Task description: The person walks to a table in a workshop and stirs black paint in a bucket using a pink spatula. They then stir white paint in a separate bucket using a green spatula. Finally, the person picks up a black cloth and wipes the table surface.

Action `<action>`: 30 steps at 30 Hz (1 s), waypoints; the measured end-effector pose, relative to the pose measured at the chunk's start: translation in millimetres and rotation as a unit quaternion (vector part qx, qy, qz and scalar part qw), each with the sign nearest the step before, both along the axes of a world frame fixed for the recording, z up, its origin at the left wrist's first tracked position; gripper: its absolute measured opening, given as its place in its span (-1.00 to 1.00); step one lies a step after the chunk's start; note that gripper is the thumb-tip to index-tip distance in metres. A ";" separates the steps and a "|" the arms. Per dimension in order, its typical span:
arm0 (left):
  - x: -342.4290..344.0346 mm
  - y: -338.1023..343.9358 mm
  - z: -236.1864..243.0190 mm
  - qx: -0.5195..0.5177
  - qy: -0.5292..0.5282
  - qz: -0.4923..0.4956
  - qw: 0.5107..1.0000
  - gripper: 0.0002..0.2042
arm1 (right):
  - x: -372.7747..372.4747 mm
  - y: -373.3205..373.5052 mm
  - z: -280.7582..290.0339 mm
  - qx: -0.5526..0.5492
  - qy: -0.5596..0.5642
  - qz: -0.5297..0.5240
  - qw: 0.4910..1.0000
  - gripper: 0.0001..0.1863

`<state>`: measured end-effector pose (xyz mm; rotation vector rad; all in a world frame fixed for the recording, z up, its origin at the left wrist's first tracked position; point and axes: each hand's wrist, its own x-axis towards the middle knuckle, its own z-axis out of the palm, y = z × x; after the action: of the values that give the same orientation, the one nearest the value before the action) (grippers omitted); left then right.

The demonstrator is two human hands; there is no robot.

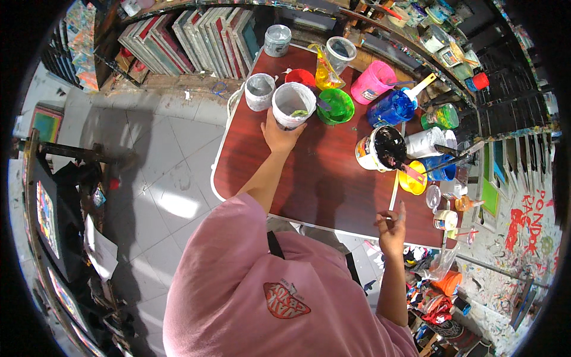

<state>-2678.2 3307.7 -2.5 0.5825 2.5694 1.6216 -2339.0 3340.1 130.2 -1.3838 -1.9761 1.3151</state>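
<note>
My left hand [278, 134] grips a white tub [292, 101] with grey-white residue and something yellow-green inside, at the back of the red-brown table [262, 181]. A smaller grey-white tub [259, 89] stands just left of it, and a red tub [297, 76] is behind. To its right is a green bowl [339, 110]. My right hand [389, 232] is raised near the table's front right, its forefinger extended, holding a thin white stick [388, 218] between the fingers. Beyond it stand a tub of black paint [386, 149] and a yellow tub [416, 181].
More paint containers line the table's right side, including a pink bucket [369, 83] and a blue bucket [389, 110]. Framed screens [211, 44] lean at the back. Paint-covered shelves [452, 50] run along the right. A dark rack [53, 220] stands left, beside a tiled floor [166, 154].
</note>
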 end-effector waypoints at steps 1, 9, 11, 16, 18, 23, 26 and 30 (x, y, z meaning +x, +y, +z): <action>0.1 -2.8 2.4 0.002 -0.005 -0.008 1.000 -0.07 | -0.3 -0.9 -1.9 0.014 -0.007 0.011 1.000 -0.24; 16.4 -52.9 23.6 0.017 0.011 -0.062 0.998 -0.13 | -22.3 -12.4 -10.6 0.017 -0.041 0.093 0.995 -0.31; 22.9 -66.1 18.5 0.025 0.046 -0.075 0.996 -0.12 | -40.8 -20.2 -11.4 0.074 0.014 0.129 0.989 -0.35; 32.9 -101.0 19.9 0.025 0.148 -0.126 0.981 -0.07 | -123.1 -61.5 57.7 0.255 0.023 0.295 0.921 -0.33; 36.1 -114.6 27.6 0.022 0.180 -0.138 0.974 -0.06 | -148.6 -74.0 69.5 0.349 0.027 0.359 0.865 -0.44; 28.5 -134.0 50.5 0.086 0.123 -0.149 0.977 -0.14 | -160.9 -75.8 84.0 0.376 -0.046 0.373 0.847 -0.77; 21.3 -145.3 58.7 0.111 0.138 -0.152 0.972 -0.14 | -168.5 -58.2 94.2 0.403 -0.055 0.331 0.851 -0.85; 16.3 -149.1 69.7 0.113 0.151 -0.170 0.967 -0.15 | -173.1 -65.9 109.4 0.358 -0.177 0.399 0.825 -0.82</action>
<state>-2661.9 3158.6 67.2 1.3002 2.2995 1.8240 -2512.2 3274.2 239.6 -0.4303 -3.0356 0.3880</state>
